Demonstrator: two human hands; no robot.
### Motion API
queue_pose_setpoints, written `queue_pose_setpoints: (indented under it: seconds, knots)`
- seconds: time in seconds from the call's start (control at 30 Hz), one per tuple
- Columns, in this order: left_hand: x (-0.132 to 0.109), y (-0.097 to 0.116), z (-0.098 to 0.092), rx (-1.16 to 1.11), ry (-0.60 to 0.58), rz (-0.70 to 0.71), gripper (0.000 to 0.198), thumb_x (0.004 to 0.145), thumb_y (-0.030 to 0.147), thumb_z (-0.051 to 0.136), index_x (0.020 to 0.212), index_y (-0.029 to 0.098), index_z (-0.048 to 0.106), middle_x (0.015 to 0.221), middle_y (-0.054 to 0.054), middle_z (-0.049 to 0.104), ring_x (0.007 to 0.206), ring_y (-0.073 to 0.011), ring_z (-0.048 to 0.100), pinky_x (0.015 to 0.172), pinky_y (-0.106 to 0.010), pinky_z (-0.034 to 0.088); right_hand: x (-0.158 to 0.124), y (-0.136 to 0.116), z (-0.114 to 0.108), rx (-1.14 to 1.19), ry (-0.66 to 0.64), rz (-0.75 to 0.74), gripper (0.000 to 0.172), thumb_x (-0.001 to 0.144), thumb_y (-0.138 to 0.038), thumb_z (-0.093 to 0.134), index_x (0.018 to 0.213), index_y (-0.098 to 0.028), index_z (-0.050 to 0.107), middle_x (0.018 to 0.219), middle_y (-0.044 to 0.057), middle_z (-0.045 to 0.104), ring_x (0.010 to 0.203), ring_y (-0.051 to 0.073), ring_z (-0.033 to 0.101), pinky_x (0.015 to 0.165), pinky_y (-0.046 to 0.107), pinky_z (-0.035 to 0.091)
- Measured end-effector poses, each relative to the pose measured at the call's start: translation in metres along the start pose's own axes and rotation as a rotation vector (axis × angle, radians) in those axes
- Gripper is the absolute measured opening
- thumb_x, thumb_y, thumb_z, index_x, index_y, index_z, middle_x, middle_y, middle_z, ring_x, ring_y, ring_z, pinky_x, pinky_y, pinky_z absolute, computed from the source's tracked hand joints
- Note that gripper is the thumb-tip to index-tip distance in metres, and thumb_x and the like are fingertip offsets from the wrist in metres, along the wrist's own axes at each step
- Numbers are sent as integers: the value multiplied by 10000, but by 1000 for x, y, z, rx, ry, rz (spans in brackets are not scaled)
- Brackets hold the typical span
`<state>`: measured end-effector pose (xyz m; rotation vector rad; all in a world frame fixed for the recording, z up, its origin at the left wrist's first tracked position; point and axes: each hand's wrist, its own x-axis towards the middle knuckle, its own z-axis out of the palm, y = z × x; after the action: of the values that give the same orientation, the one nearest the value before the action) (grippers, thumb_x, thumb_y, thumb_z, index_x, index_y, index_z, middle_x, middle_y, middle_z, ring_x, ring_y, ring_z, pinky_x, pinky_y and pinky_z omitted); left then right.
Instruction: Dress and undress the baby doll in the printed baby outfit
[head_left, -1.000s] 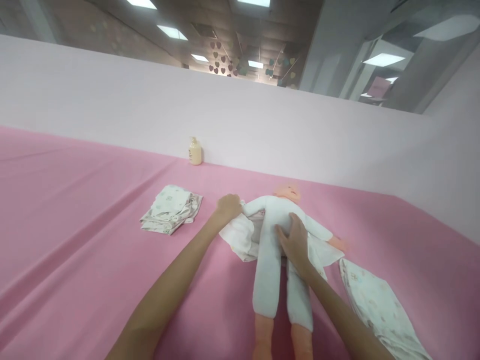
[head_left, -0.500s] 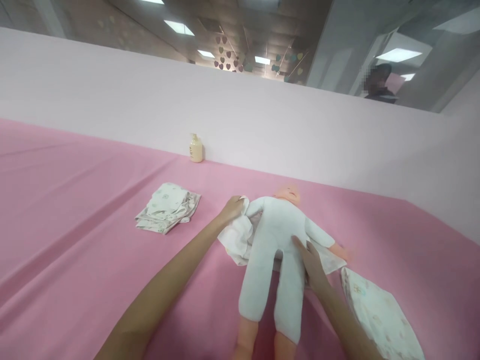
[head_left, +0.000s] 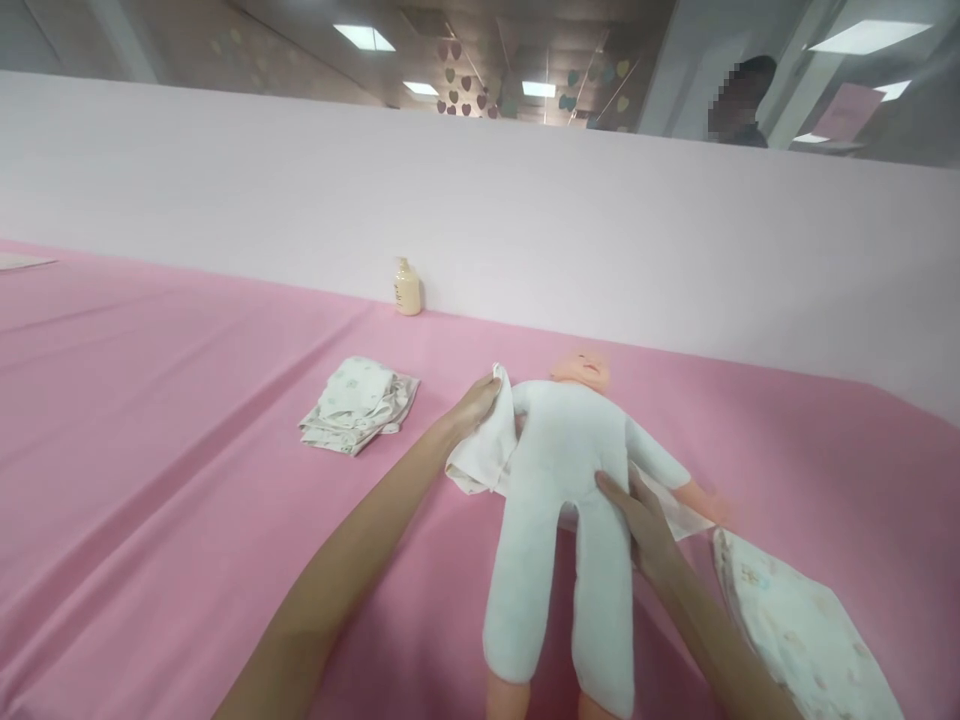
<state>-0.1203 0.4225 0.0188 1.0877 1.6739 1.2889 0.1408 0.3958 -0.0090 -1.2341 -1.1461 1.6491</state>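
Note:
A baby doll [head_left: 568, 440] with a white cloth body lies face up on the pink sheet, head away from me. A white baby garment [head_left: 480, 455] is spread partly under its torso; a corner of it shows at the doll's other side. My left hand [head_left: 478, 402] is closed on the garment's edge and lifts it beside the doll's arm on the left. That arm's lower end is hidden by the cloth. My right hand [head_left: 646, 525] grips the doll at the hip, thumb on the front, fingers out of sight behind its side.
Folded printed baby clothes [head_left: 356, 400] lie to the left. Another folded printed cloth [head_left: 806, 630] is by my right forearm. A cream pump bottle [head_left: 407, 290] stands against the white wall [head_left: 300, 190]. Beyond the wall, a person [head_left: 742, 105] shows through glass.
My left hand has raised the garment's edge higher, pulling the bunched cloth straighter alongside the doll's arm. My right hand keeps its hold on the hip. The camera view has shifted slightly.

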Motion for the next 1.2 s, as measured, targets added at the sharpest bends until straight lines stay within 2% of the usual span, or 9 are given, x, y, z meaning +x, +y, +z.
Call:
queue_pose_setpoints:
  seconds: [0.13,0.23,0.37,0.47,0.6,0.73,0.83,1.07,1.2]
  knots:
    - [4,-1,-3,6,6,30,228,933,299,342,924,169,529,851,-42,619,757,-143,588,735,-256,496,-4,-7,1,-32,-15,-42,599,672,-413,788,1196,-226,568,1186,72,659,1049,274,647,750,337,615]
    - [3,-1,-3,54,50,91,286,950,326,330,1000,174,566,1075,-72,640,981,-181,594,907,-306,465,-6,-9,2,-55,-45,-47,617,670,-414,791,1210,-222,564,1195,75,656,1052,271,649,757,338,615]
    - [-7,7,3,290,121,230,400,979,356,263,1189,181,554,1328,-78,560,1241,-219,501,1073,-350,359,-6,-7,3,-68,-65,-40,630,668,-438,788,1216,-219,567,1166,80,668,1017,271,661,705,330,614]
    - [-18,16,12,459,119,307,443,987,329,240,1316,165,489,1337,-91,565,1255,-226,506,1078,-354,359,-6,-3,5,-80,-52,-36,633,663,-447,786,1214,-221,570,1152,75,673,993,260,666,697,321,608]
    - [-32,20,30,570,29,429,482,992,321,219,1373,133,446,1281,-114,609,1194,-234,564,1042,-360,401,-7,6,9,-138,-50,-29,616,671,-464,771,1199,-211,580,1128,80,680,948,247,671,696,322,596]
    - [-37,14,40,545,-30,454,516,996,342,194,1471,176,311,1489,-61,410,1375,-190,393,1140,-334,308,-8,13,13,-185,-87,-59,564,688,-498,742,1144,-194,609,1127,87,677,931,248,669,711,337,585]
    - [-32,10,37,522,-49,393,532,994,348,198,1491,176,274,1533,-37,322,1413,-178,327,1168,-328,260,-8,16,15,-257,-78,-140,539,698,-496,730,1135,-200,618,1135,84,673,985,252,655,743,336,580]
    - [-12,-1,20,576,-45,329,537,982,361,250,1491,189,282,1524,-44,346,1389,-195,369,1138,-322,302,-6,14,15,-318,-96,-228,493,707,-487,723,1125,-236,649,1206,67,644,1066,267,628,809,351,574]
    - [-25,7,28,843,-27,464,433,961,277,326,1332,174,524,1461,-89,443,1326,-243,437,1089,-345,356,-4,15,13,-304,-80,-131,555,703,-513,723,1166,-223,621,1147,69,670,988,254,655,766,347,575]
